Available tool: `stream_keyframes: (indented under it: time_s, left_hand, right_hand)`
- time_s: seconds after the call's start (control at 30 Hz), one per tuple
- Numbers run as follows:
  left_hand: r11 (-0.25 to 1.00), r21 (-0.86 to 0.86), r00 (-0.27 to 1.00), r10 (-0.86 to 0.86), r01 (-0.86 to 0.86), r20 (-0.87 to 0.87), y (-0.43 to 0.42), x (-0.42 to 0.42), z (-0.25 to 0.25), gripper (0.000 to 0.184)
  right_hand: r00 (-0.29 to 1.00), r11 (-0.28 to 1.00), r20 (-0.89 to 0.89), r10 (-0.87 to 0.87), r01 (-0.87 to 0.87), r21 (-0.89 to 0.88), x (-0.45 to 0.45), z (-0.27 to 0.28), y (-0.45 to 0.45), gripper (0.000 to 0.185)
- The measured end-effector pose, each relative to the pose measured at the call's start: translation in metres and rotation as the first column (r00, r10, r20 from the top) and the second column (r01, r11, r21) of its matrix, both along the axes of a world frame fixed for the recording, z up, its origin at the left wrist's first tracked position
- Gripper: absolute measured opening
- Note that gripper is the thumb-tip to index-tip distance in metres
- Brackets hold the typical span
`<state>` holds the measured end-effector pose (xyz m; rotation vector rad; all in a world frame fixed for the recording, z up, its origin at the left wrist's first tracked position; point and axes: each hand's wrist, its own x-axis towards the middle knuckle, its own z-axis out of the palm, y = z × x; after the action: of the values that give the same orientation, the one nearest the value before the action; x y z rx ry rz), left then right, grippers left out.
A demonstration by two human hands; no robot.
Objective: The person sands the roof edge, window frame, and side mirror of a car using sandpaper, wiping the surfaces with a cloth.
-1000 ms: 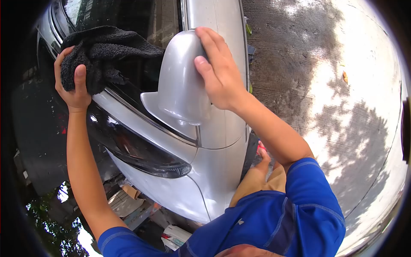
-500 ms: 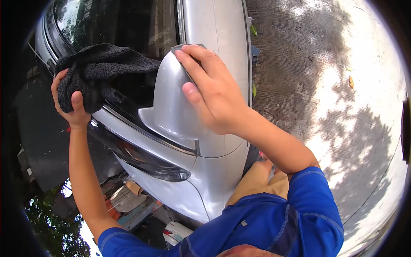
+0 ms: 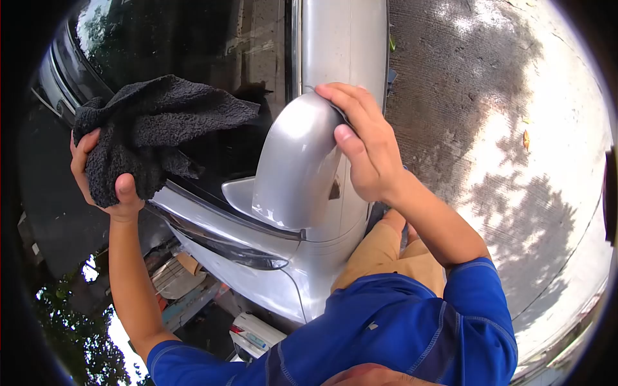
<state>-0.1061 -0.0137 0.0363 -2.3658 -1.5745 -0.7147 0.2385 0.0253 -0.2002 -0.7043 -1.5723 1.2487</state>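
Note:
My left hand (image 3: pixel 122 193) is closed around a bunched black terry towel (image 3: pixel 167 125), thumb in front. The towel hangs loosely in front of the dark car window. With fingers bent over its rounded edge, my right hand (image 3: pixel 370 145) rests on the silver side mirror housing (image 3: pixel 290 161). Under those fingers a thin grey sheet (image 3: pixel 343 118), which looks like sandpaper, is pressed on the housing. Most of the sheet is hidden by the hand.
The silver car door (image 3: pixel 328 45) runs up behind the mirror, beside the dark glass (image 3: pixel 187 38). Rough concrete ground (image 3: pixel 444 96), part shaded, lies at right. A white container (image 3: pixel 254 334) and assorted items stand at lower left.
My right hand has slid right and down over the mirror housing, with the sheet now mostly covered. The towel in my left hand has shifted slightly down. The car appears further right in view.

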Motion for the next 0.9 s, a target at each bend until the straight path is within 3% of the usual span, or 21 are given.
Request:
stream_keyframes:
  time_s: [0.1, 0.13, 0.23, 0.27, 0.37, 0.4, 0.5, 0.53, 0.63, 0.67, 0.8, 0.9]
  left_hand:
    - [0.999, 0.031, 0.994, 0.028, -0.025, -0.103, 0.000, 0.000, 0.001, 0.095]
    - [1.000, 0.019, 0.981, 0.023, -0.020, -0.192, -0.001, -0.003, 0.004, 0.096]
    - [0.998, 0.032, 0.974, 0.053, -0.047, -0.219, -0.004, -0.001, 0.005, 0.094]
    - [0.998, 0.040, 0.974, 0.053, -0.045, -0.221, -0.002, 0.001, 0.005, 0.094]
    - [0.998, 0.040, 0.968, 0.052, -0.043, -0.247, -0.005, 0.003, 0.004, 0.094]
    - [0.999, 0.024, 0.963, 0.042, -0.037, -0.265, -0.006, 0.000, 0.007, 0.094]
    - [0.998, 0.047, 0.957, 0.061, -0.050, -0.282, -0.005, -0.003, 0.005, 0.095]
    - [0.998, 0.026, 0.960, 0.061, -0.056, -0.275, -0.008, -0.002, 0.008, 0.096]
    - [0.996, -0.030, 0.948, 0.067, -0.080, -0.311, -0.017, -0.012, 0.014, 0.096]
    - [0.996, -0.042, 0.953, 0.068, -0.084, -0.296, -0.019, -0.015, 0.014, 0.096]
    - [0.993, -0.068, 0.952, 0.073, -0.097, -0.296, -0.021, -0.018, 0.017, 0.097]
    - [0.996, -0.011, 0.938, 0.081, -0.090, -0.336, -0.015, -0.008, 0.010, 0.096]
  right_hand:
    - [0.999, 0.984, -0.026, -0.020, 0.025, 0.179, -0.005, 0.016, -0.007, 0.059]
    - [0.995, 0.975, 0.103, -0.001, -0.022, 0.220, 0.006, 0.010, 0.004, 0.063]
    - [0.997, 0.960, 0.003, 0.082, -0.080, 0.270, -0.005, 0.032, -0.008, 0.064]
    - [0.983, 0.940, 0.029, 0.179, -0.180, 0.289, -0.002, 0.041, -0.014, 0.062]
    - [0.996, 0.994, 0.068, 0.061, -0.067, 0.085, -0.001, 0.005, 0.019, 0.056]
    - [0.997, 0.998, -0.060, -0.045, 0.047, 0.036, -0.015, 0.009, 0.003, 0.056]
    - [0.995, 0.951, 0.032, 0.096, -0.101, 0.292, -0.002, 0.018, 0.010, 0.058]
    - [0.994, 0.980, 0.077, 0.082, -0.095, 0.177, 0.003, 0.007, 0.024, 0.058]
    - [0.997, 0.995, -0.066, 0.051, -0.045, 0.088, -0.012, 0.021, 0.009, 0.059]
    - [0.991, 0.974, -0.027, 0.133, -0.125, 0.189, -0.004, 0.030, 0.006, 0.059]
    - [0.994, 0.989, 0.017, 0.110, -0.111, 0.098, 0.007, -0.011, 0.027, 0.053]
    - [0.966, 0.943, -0.110, 0.232, -0.196, 0.271, -0.006, 0.031, 0.003, 0.050]
